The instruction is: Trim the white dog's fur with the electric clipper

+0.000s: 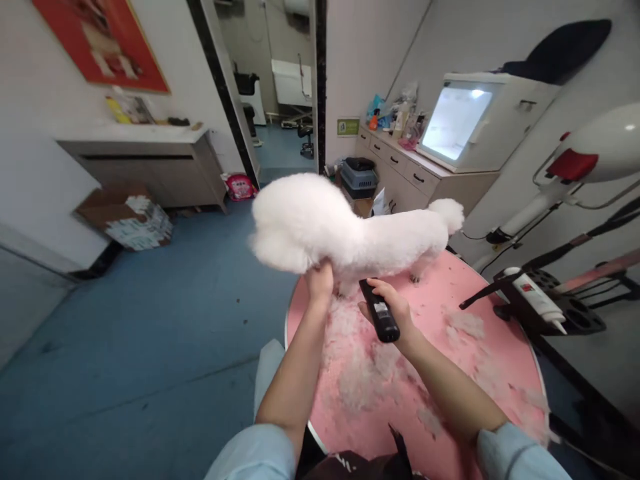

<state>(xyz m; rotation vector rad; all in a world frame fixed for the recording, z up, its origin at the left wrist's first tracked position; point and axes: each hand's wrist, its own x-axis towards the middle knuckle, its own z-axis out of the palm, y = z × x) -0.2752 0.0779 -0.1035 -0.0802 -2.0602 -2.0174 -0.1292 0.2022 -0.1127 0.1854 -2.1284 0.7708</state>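
Observation:
A white fluffy dog [400,240] stands on a round pink table [450,287], its big rounded head end to the left and its pompom tail to the right. My left hand [321,275] is up against the underside of its head, closed there with the fingertips buried in fur. In my right hand [395,300] is a black hair clipper [381,317], just below the dog's body and apart from it. Loose clumps of cut fur [360,380] lie across the tabletop around my forearms.
A black tool holder [575,313] with a white bottle [537,297] is at the table's right edge, below a white dryer [607,143]. Behind stand drawers [400,163] with a lit white cabinet [500,127]. A cardboard box [113,207] sits on the blue floor at left.

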